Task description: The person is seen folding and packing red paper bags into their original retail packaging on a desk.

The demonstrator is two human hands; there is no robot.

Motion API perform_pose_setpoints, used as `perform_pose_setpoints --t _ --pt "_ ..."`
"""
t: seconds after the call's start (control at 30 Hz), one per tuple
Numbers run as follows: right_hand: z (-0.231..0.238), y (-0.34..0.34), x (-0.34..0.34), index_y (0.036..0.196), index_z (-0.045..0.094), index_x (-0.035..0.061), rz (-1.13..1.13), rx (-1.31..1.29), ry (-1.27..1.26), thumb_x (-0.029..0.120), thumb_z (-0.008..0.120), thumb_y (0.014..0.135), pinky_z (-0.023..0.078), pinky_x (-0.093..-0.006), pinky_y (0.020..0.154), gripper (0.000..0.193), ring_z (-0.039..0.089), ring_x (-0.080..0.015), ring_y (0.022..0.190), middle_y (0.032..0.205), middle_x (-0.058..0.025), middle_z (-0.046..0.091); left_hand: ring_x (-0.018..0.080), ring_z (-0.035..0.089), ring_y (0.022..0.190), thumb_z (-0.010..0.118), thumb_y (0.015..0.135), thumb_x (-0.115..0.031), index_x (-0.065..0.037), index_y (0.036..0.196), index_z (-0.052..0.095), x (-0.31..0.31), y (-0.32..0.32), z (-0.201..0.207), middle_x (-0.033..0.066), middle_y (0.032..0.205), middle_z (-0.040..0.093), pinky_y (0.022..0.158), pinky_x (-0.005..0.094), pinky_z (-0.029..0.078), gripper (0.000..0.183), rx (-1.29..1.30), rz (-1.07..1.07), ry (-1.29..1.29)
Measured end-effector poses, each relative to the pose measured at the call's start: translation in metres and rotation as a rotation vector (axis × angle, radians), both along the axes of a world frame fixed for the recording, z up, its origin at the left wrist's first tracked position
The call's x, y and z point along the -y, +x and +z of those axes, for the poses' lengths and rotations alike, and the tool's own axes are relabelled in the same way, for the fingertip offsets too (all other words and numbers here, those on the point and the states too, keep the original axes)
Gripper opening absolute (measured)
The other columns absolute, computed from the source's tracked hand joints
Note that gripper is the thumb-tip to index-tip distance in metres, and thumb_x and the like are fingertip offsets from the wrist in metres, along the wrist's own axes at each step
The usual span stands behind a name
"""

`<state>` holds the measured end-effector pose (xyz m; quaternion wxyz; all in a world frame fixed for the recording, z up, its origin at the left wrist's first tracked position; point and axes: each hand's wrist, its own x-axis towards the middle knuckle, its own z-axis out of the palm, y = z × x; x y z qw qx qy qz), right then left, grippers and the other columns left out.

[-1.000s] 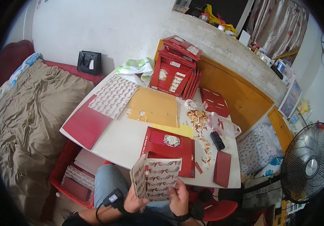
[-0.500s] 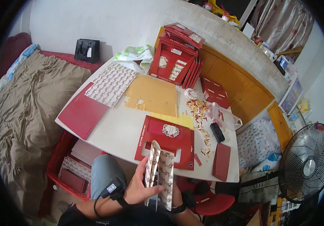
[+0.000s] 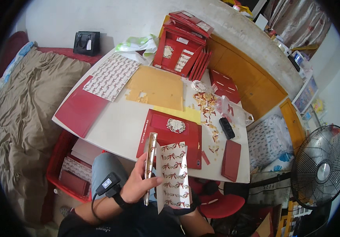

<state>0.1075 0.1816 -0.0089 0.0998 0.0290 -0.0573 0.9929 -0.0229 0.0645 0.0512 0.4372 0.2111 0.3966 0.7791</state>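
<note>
My left hand (image 3: 137, 186) grips a thin stack of folded patterned card wallets (image 3: 150, 166), seen edge-on. Its thumb reaches across to a white folded card wallet (image 3: 174, 173) printed with red bows and garlands, standing partly opened. Behind that wallet is my right hand (image 3: 192, 197), closed on it, its fingers mostly hidden. Just beyond both hands, a red cardboard display pack (image 3: 193, 138) with a cut-out and a white ornate label lies on the white table (image 3: 122, 132).
Patterned sheets (image 3: 112, 77), a red sheet (image 3: 82, 114) and a tan board (image 3: 158, 87) cover the table's left and middle. Red packs (image 3: 178, 55) stand at the back. Small scraps (image 3: 207, 106) lie near a black block (image 3: 226, 128) and red wallets (image 3: 231, 160). A fan (image 3: 322, 170) stands right.
The wallet at my right hand has turned to show its bow-printed face more fully. The stack in my left hand has turned more edge-on and stands more upright. The view has shifted slightly.
</note>
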Motion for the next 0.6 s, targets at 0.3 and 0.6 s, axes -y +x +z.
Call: perform_pose_setpoints --t 0.3,0.6 --pt "0.016 -0.004 -0.003 0.14 0.04 0.0011 0.087 -0.037 0.146 0.031 0.047 0.099 0.047 -0.0385 0.098 0.051 0.056 -0.0253 0.117 0.133 -0.0141 0.054 0.0204 0.049 0.124 0.073 0.08 -0.01 -0.002 0.148 0.016 -0.002 0.002 0.001 0.0128 0.132 0.049 0.104 0.0372 0.04 0.089 -0.035 -0.007 -0.023" --pt "0.049 -0.001 -0.004 0.121 0.052 -0.0018 -0.361 0.616 1.1 0.004 0.059 0.092 0.051 -0.0315 0.087 0.031 0.064 -0.0186 0.099 0.111 -0.0113 0.066 0.0206 0.05 0.119 0.067 0.081 -0.015 -0.003 0.144 0.024 0.007 0.003 -0.018 0.012 0.13 0.049 0.103 0.0365 0.04 0.077 0.096 -0.026 0.043"
